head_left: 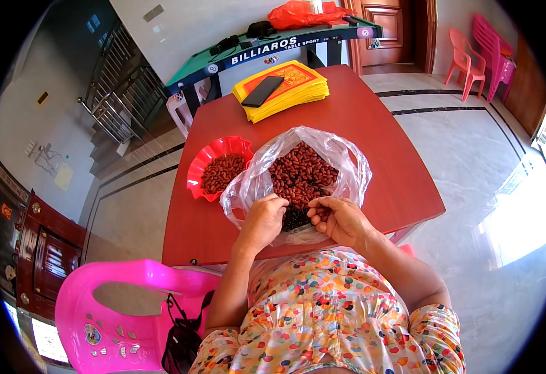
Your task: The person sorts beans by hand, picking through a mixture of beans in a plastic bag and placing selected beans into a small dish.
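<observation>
A clear plastic bag (358,163) lies open on the red table, filled with reddish-brown beans (304,169), with small black beans (296,218) at its near side. My left hand (264,218) is over the bag's near left part, its fingers pinched together; whatever they hold is hidden. Over the near right side of the beans, my right hand (342,222) has its fingers curled around a few reddish-brown beans. Left of the bag stands a red fluted bowl (199,163) that also contains reddish-brown beans (222,172).
A stack of yellow and red paper (288,106) with a black phone (263,91) on top sits at the table's (391,156) far end. Beyond is a billiards table (273,51). A pink chair (108,311) with a black bag (182,340) stands at the near left.
</observation>
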### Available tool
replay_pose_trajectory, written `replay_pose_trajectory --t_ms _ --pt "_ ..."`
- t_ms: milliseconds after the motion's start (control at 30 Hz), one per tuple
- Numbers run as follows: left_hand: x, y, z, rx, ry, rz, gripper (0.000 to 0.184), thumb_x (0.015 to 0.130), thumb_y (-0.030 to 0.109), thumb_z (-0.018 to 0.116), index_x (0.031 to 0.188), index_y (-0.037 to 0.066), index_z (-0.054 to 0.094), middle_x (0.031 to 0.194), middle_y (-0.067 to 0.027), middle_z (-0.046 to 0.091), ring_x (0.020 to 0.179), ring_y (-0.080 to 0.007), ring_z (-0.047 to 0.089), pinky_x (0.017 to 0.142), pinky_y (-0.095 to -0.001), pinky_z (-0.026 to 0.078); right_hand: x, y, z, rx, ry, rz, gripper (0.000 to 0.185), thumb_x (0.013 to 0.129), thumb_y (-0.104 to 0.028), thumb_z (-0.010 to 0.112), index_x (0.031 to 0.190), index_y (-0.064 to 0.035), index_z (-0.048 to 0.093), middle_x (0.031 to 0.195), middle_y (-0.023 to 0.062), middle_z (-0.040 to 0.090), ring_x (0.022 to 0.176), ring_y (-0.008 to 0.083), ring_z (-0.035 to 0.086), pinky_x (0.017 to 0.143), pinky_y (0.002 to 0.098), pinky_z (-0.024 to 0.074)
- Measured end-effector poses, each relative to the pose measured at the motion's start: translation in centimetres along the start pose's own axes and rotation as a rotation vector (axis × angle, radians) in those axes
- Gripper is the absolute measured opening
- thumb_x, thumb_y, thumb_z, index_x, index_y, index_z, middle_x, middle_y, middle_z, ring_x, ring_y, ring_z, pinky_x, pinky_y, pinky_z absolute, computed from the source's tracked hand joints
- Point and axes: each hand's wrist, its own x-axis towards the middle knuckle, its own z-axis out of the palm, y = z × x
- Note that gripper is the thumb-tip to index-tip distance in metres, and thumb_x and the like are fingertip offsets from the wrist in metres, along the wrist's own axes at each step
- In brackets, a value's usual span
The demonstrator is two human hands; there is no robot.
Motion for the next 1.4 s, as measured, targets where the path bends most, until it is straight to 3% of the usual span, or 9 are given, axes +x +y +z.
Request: replay_pose_trajectory --t_ms 767,900,967,1000,1033,1100,1133,1333,1400 --pt "0.1 4.0 0.2 -0.345 0.099 0.125 0.022 0.078 0.001 0.064 0.099 -0.002 0.062 0.089 -0.0111 0.064 0.076 -0.015 0.062 0.066 -0.0247 0.049 -1.2 0.0 1.4 -0.006 -0.051 0.019 0.027 0.095 -0.017 0.037 0.096 0.0028 0.056 0.082 0.0087 0.057 0.067 0.0159 0.053 0.058 0.0264 0.0453" --pt "0.2 2.7 0.3 -0.327 0.178 0.064 0.018 0.08 0.006 0.063 0.096 -0.003 0.063 0.083 -0.0083 0.065 0.07 -0.0137 0.06 0.063 -0.0245 0.048 -0.3 -0.8 -0.1 0.056 -0.092 0.076 0.027 0.094 -0.016 0.039 0.096 0.0045 0.056 0.083 0.012 0.06 0.068 0.0174 0.055 0.06 0.0264 0.0479" --pt "0.2 1.4 1.0 -0.438 0.233 -0.077 0.016 0.083 0.01 0.061 0.092 -0.003 0.064 0.077 -0.006 0.064 0.065 -0.0119 0.058 0.06 -0.0237 0.046 -0.2 -1.5 0.1 0.093 -0.056 0.034 0.025 0.093 -0.015 0.041 0.092 0.0053 0.055 0.082 0.0135 0.059 0.069 0.0182 0.056 0.063 0.0268 0.0501" --pt "0.2 0.8 1.1 -0.493 0.238 -0.134 0.017 0.084 0.011 0.059 0.094 -0.002 0.063 0.071 -0.0046 0.062 0.057 -0.0085 0.054 0.049 -0.0208 0.042 -0.2 -2.0 0.5 0.106 -0.053 0.019 0.025 0.093 -0.015 0.041 0.092 0.0054 0.055 0.082 0.0134 0.059 0.07 0.0182 0.056 0.063 0.0266 0.0501" --pt "0.1 0.6 1.1 -0.498 0.258 -0.144 0.017 0.084 0.011 0.059 0.094 -0.002 0.063 0.071 -0.0046 0.062 0.057 -0.0085 0.054 0.049 -0.0208 0.042 -0.3 -2.3 1.0 0.123 -0.047 0.007 0.024 0.093 -0.014 0.041 0.092 0.0056 0.055 0.082 0.0134 0.059 0.07 0.0182 0.056 0.063 0.0265 0.0501" --pt "0.4 0.3 0.9 -1.029 0.259 -0.49 0.019 0.083 0.01 0.06 0.099 -0.001 0.059 0.067 -0.0041 0.059 0.049 -0.0057 0.049 0.04 -0.0181 0.033 0.3 -3.2 1.8 0.085 -0.036 -0.009 0.023 0.093 -0.014 0.042 0.092 0.0056 0.054 0.083 0.0135 0.058 0.071 0.0185 0.057 0.063 0.0265 0.0507" --pt "0.4 -0.2 0.8 -1.197 0.264 -0.55 0.019 0.082 0.009 0.059 0.099 0.001 0.056 0.064 -0.0037 0.056 0.044 -0.005 0.044 0.036 -0.0166 0.026 0.7 -3.5 2.3 0.071 -0.033 -0.008 0.023 0.093 -0.014 0.042 0.092 0.0057 0.054 0.083 0.0135 0.058 0.071 0.0187 0.057 0.064 0.0269 0.0512" --pt "0.5 -1.7 1.0 -1.524 0.331 -0.632 0.01 0.081 0.006 0.058 0.09 0.002 0.055 0.065 -0.0049 0.054 0.043 -0.0073 0.045 0.033 -0.0168 0.026 5.7 -5.0 7.7 -0.013 -0.102 -0.071 0.019 0.092 -0.011 0.043 0.089 0.0053 0.052 0.083 0.0139 0.057 0.076 0.0202 0.058 0.07 0.0318 0.0528" --pt "0.6 -1.7 1.0 -1.536 0.327 -0.635 0.01 0.081 0.004 0.058 0.09 0.001 0.055 0.066 -0.0061 0.054 0.045 -0.008 0.046 0.033 -0.017 0.027 8.9 -5.1 8.9 0.012 -0.262 -0.09 0.017 0.092 -0.012 0.044 0.093 0.0054 0.047 0.094 0.0187 0.053 0.088 0.0261 0.056 0.076 0.0358 0.0521"
